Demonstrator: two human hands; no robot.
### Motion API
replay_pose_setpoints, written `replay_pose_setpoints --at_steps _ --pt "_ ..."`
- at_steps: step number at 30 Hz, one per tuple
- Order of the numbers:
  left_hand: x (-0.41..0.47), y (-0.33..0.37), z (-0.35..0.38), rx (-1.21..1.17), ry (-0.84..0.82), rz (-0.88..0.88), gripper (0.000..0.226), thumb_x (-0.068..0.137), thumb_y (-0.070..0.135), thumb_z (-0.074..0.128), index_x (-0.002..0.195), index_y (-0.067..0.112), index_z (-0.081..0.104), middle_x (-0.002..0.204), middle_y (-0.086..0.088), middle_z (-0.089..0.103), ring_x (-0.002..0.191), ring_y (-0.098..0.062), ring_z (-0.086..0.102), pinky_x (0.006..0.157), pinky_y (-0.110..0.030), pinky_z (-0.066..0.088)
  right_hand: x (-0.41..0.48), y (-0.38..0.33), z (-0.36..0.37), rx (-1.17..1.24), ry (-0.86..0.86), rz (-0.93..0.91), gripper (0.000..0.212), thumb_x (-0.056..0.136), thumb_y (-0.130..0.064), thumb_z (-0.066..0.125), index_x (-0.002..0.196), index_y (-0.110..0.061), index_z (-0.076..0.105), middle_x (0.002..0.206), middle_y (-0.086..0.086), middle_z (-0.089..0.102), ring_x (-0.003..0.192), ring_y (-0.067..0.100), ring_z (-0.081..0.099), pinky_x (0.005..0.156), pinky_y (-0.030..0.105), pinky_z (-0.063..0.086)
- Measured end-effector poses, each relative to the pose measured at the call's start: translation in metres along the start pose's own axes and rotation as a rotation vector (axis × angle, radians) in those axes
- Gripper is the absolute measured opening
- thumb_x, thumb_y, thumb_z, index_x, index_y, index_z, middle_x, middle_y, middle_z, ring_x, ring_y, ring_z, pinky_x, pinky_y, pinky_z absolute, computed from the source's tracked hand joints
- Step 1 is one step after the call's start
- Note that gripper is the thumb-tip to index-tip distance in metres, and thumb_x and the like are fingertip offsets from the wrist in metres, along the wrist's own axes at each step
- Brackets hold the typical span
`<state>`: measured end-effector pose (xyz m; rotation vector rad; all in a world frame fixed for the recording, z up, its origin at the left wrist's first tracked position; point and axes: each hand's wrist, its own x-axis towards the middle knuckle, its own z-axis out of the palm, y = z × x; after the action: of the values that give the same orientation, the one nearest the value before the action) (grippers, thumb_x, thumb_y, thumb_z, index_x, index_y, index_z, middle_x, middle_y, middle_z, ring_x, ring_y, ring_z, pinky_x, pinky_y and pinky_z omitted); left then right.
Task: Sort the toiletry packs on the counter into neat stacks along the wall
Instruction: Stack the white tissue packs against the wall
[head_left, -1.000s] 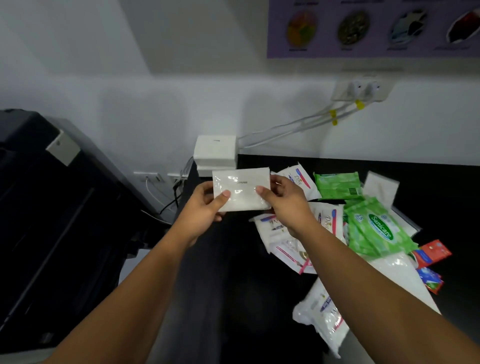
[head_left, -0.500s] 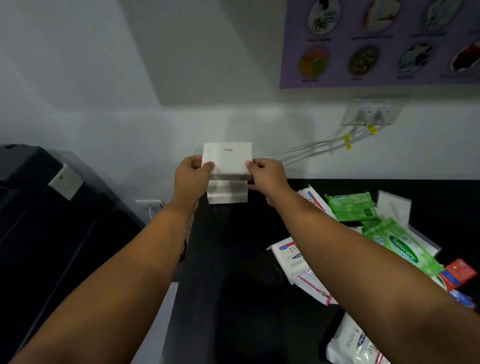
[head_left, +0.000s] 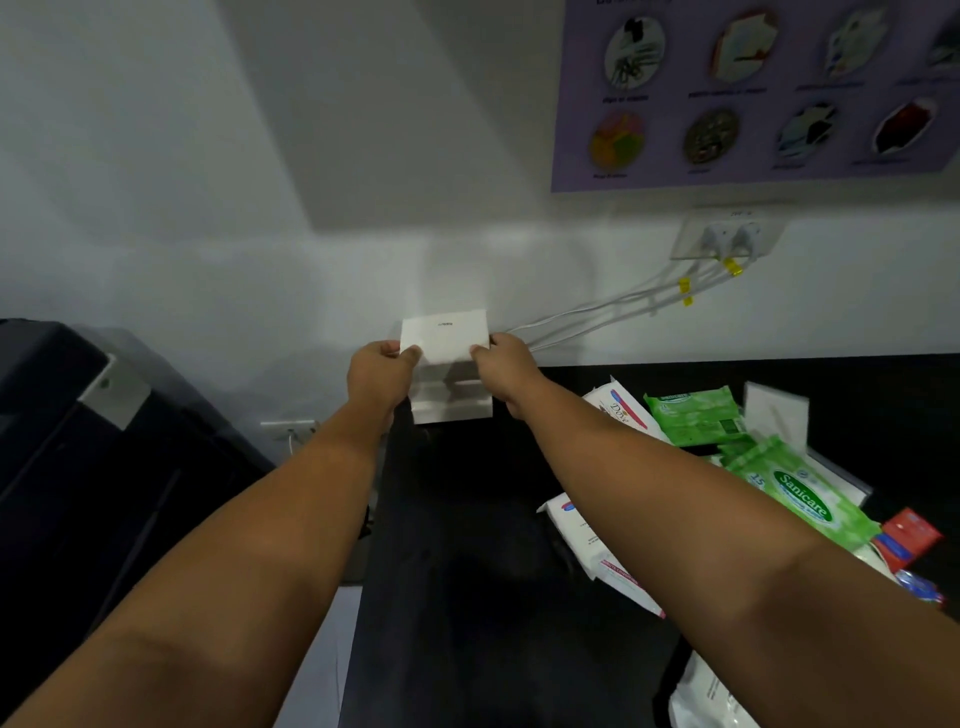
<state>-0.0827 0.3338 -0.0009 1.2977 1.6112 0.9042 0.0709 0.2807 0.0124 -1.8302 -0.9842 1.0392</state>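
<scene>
Nearby, loose packs lie jumbled on the right of the counter, not yet sorted. Farther out, the left hand and right hand each pinch a side edge of a white pack, likely to keep it square over the stack against the wall.

Both bare arms reach far out, almost straight. The left hand and the right hand are near each other, side by side. Each pinches one side of a white pack, with the thumb on its near face.
</scene>
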Motion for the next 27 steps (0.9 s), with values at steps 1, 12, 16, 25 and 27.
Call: replay_pose_setpoints --at_steps 1,12,16,25,27 --pt "-0.001 -0.001 0.001 -0.026 -0.01 -0.017 0.022 0.087 0.028 0.073 0.102 0.013 0.067 0.099 -0.01 0.072 0.094 -0.029 0.07 0.089 -0.044 0.058 0.0 0.001 0.001 0.01 -0.003 0.006 0.038 0.095 -0.021 0.052 0.127 -0.004 0.058 0.125 0.014 0.063 0.111 0.032 0.06 0.097 0.04 0.049" --pt "-0.003 -0.001 0.001 0.018 -0.013 0.007 0.037 0.091 0.041 0.067 0.113 0.011 0.065 0.114 -0.012 0.069 0.103 -0.028 0.066 0.095 -0.043 0.054 -0.02 0.011 -0.008 0.12 -0.054 0.015 0.043 0.101 -0.023 0.05 0.14 -0.007 0.043 0.137 0.007 0.051 0.123 0.026 0.051 0.091 0.03 0.039" --pt "-0.022 0.008 0.003 0.148 0.087 0.116 0.051 0.092 0.039 0.064 0.133 0.009 0.055 0.133 -0.013 0.057 0.122 -0.029 0.055 0.102 -0.036 0.043 -0.036 0.028 -0.01 0.175 -0.006 0.015 0.041 0.097 -0.026 0.053 0.134 -0.01 0.05 0.131 0.006 0.058 0.119 0.026 0.056 0.098 0.037 0.046" --pt "-0.13 0.012 0.047 0.133 0.205 0.449 0.027 0.087 0.024 0.065 0.113 0.021 0.062 0.118 0.0 0.054 0.115 -0.024 0.054 0.098 -0.036 0.047 -0.103 0.067 -0.072 0.007 0.029 -0.15 0.03 0.098 -0.019 0.053 0.127 -0.014 0.062 0.122 0.003 0.066 0.111 0.015 0.061 0.096 0.024 0.045" --pt "-0.159 0.008 0.066 0.098 0.134 0.486 0.023 0.087 0.024 0.065 0.11 0.022 0.062 0.111 0.0 0.061 0.103 -0.02 0.06 0.091 -0.035 0.051 -0.124 0.079 -0.102 -0.022 0.07 -0.217 0.025 0.097 -0.017 0.055 0.119 -0.013 0.066 0.113 0.002 0.07 0.102 0.012 0.064 0.092 0.022 0.048"
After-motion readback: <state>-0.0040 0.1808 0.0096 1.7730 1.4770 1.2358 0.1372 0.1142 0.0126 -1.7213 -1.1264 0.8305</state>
